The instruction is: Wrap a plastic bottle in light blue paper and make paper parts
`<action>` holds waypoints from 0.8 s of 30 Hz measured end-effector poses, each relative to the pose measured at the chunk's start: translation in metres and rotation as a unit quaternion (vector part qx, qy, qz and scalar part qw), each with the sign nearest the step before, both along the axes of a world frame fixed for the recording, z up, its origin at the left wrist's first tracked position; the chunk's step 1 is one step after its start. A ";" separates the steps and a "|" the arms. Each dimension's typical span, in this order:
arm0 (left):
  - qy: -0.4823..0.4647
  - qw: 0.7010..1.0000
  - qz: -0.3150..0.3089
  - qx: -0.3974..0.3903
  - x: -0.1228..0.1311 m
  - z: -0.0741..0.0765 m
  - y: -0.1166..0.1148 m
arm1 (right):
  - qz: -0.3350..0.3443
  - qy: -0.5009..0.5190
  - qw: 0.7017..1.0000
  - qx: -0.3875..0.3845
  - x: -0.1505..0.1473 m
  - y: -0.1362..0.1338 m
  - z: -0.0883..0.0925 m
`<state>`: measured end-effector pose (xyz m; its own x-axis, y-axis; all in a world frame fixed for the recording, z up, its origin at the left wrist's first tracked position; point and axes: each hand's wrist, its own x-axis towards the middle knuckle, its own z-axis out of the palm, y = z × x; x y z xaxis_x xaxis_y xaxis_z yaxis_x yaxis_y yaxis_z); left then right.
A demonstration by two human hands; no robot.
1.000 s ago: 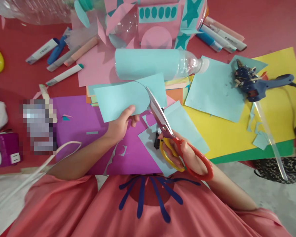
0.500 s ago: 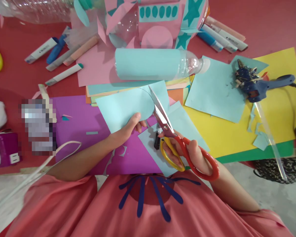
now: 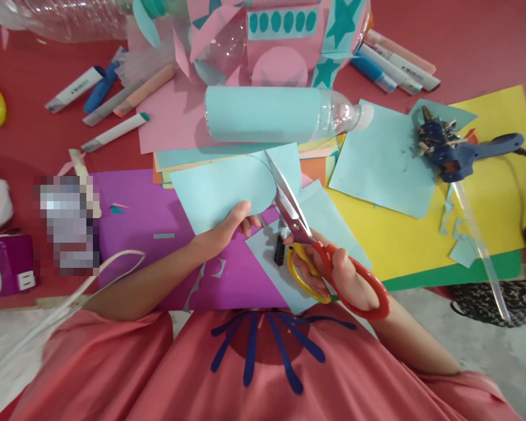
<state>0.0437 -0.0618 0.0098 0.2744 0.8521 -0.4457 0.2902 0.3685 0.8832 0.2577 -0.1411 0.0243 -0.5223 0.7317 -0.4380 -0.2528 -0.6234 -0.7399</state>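
Observation:
My left hand pinches the lower edge of a light blue sheet of paper, thumb on top and fingers beneath. A curved line runs across the sheet near its right side. In my right hand are scissors with one red and one yellow handle loop. Their blades lie across the paper's right part, along the curved line, with a cut running up from the lower edge. Under the hands lie purple paper, another light blue sheet and a black-capped marker.
A bottle wrapped in light blue paper lies beyond the sheet. At right, a glue gun with a long glue stick rests on blue and yellow paper. Several markers lie at left, near a pixelated object. A decorated pink bottle is behind.
The scissor blades have shifted slightly to the right and come a little closer together. The sheet's right part has moved slightly right; my left hand stays almost in place.

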 end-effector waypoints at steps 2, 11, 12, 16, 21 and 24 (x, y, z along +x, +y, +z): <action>-0.007 1.000 -0.005 0.005 -0.002 -0.001 0.000 | 0.001 -0.001 1.000 -0.003 0.002 0.000 -0.001; -0.062 0.998 -0.003 0.023 -0.008 -0.009 0.003 | 0.016 -0.035 0.999 0.007 0.011 0.000 0.001; -0.068 0.997 0.006 0.021 -0.007 -0.008 0.003 | 0.017 -0.043 0.999 0.003 0.012 0.000 0.002; -0.082 0.995 0.052 0.014 -0.002 -0.009 0.005 | 0.021 -0.060 0.998 -0.010 0.016 0.002 0.006; -0.085 0.993 0.081 0.011 0.001 -0.008 0.009 | 0.021 -0.067 0.997 0.008 0.019 0.004 0.007; -0.073 0.997 0.039 -0.005 -0.001 -0.007 0.010 | 0.036 -0.070 0.997 0.015 0.018 0.002 0.005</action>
